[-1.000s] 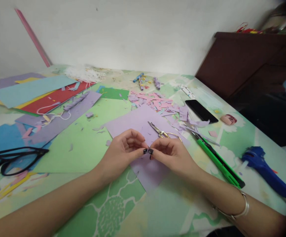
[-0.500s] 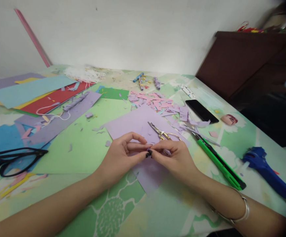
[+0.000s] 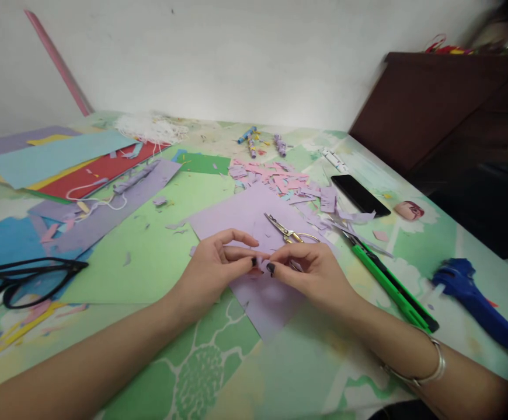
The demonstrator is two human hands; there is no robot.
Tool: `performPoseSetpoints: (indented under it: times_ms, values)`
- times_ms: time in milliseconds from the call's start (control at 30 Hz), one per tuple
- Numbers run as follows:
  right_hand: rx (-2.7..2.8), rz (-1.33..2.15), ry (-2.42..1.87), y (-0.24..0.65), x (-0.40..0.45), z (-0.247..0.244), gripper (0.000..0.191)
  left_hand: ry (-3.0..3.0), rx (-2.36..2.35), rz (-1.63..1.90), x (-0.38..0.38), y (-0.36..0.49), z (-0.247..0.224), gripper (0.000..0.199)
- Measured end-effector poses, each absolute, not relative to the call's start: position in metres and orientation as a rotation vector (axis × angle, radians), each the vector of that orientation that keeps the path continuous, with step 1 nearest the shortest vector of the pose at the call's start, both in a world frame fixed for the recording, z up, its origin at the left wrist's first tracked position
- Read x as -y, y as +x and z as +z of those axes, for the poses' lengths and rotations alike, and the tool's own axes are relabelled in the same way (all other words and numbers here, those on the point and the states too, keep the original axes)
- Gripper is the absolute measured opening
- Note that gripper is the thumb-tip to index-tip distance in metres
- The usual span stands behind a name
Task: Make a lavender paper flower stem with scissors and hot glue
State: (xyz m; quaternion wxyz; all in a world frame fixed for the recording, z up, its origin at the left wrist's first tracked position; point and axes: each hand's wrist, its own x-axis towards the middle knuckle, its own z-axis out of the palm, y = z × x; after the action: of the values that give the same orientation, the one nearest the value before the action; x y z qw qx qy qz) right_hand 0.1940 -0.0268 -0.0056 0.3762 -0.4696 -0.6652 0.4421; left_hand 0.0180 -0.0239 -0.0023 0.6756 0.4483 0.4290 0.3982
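Observation:
Both hands meet at the middle of the view, over a purple paper sheet. Between the thumbs and fingertips of my left hand and my right hand is a small purple paper piece, partly hidden by the fingers. Gold-handled scissors lie on the sheet just beyond my right hand. A light green sheet lies left of my left hand. To the right of my right hand rests a green box cutter.
Pink and purple scraps lie behind the purple sheet. A black phone and a blue tool are on the right. Black glasses, coloured sheets and white string are on the left.
The fingertips have parted slightly, and more of the small purple piece shows between them. The whole view has shifted a little.

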Motion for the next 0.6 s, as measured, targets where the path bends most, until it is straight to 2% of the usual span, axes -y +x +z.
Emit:
performPoseSetpoints:
  times_ms: [300,600]
  values:
    - [1.792,1.079,-1.196,0.1947,0.0282,-0.0065,0.01,1.076,-0.978,0.859,0.0233,0.0163,-0.002,0.03]
    - [1.758,1.109,-1.202,0.1958,0.0249,-0.0024,0.01,1.018,-0.974,0.86,0.0201,0.0158,-0.0039,0.025]
